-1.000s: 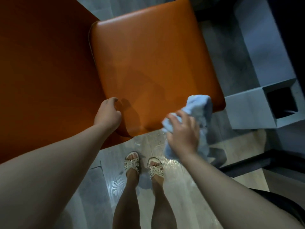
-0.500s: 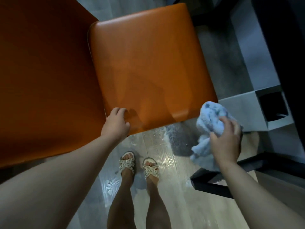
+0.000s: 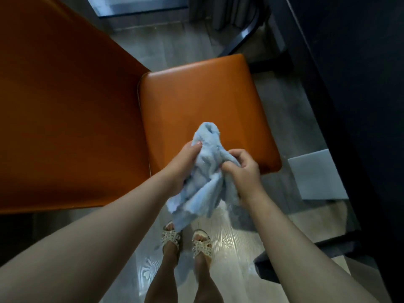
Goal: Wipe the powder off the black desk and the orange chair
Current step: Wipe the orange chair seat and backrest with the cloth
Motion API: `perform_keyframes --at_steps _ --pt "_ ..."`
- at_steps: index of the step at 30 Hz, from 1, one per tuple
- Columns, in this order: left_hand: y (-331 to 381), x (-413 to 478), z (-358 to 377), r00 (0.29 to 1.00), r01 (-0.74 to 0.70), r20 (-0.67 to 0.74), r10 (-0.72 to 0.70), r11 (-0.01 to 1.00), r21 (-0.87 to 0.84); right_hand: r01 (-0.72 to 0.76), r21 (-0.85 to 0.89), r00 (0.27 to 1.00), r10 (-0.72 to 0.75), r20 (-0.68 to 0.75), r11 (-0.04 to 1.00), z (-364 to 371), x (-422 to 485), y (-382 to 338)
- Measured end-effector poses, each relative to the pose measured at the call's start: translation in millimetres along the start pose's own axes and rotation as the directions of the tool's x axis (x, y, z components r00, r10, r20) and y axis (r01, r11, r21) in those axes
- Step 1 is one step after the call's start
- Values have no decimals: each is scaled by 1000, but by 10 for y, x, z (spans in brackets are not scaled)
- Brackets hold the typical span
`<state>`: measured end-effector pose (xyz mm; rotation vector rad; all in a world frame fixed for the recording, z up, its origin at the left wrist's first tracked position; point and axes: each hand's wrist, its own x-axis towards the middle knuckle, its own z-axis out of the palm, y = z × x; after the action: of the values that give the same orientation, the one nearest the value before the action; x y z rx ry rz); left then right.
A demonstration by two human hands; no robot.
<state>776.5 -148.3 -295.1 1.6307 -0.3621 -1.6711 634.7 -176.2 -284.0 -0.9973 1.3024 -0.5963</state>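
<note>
The orange chair fills the left and middle of the head view: its seat (image 3: 203,101) lies ahead of me and its back (image 3: 65,119) stands at the left. Over the seat's near edge I hold a light blue cloth (image 3: 205,171) in both hands. My left hand (image 3: 185,162) grips its left side with the thumb on top. My right hand (image 3: 242,169) pinches a bunched fold on its right side. The cloth's lower end hangs down toward my feet. The black desk (image 3: 354,84) rises as a dark surface at the right.
A grey box (image 3: 314,173) stands on the floor to the right of the seat. Dark chair or desk legs (image 3: 242,38) cross the floor behind the seat. My sandalled feet (image 3: 185,241) stand on pale wood-grain flooring, with whitish powder on the floor below the seat's edge.
My left hand has let go of the seat's near edge and taken hold of the cloth. My right hand brought the cloth back from the right to over the seat.
</note>
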Motion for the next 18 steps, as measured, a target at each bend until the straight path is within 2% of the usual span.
perform_keyframes --at_steps 1,3,6,8,10,13,15,18 --pt "71 -22 0 997 74 22 -72 985 -155 -7 28 998 5 62 1000 59 3 -16" --pt "218 -66 -22 990 141 19 -141 949 -281 -40 48 984 31 177 998 163 -35 -79" --pt "438 -118 -55 993 63 -87 -83 975 -215 -38 66 961 19 274 997 340 -62 -177" --pt "614 -163 -107 993 35 -102 -53 985 -171 34 77 973 -51 225 996 444 -38 -300" --pt "789 -181 -229 993 -2 -121 -4 999 -50 113 69 984 -121 127 991 550 39 -465" --pt "1022 -198 -521 974 -54 -204 99 975 215 114 -36 993 -113 18 993 748 228 -649" --pt "1140 -152 -770 964 -48 -221 149 914 404 87 -150 993 -98 -68 985 908 376 -755" --pt "1306 34 -1162 946 38 -274 171 784 619 9 -376 983 -78 -167 927 1151 623 -864"
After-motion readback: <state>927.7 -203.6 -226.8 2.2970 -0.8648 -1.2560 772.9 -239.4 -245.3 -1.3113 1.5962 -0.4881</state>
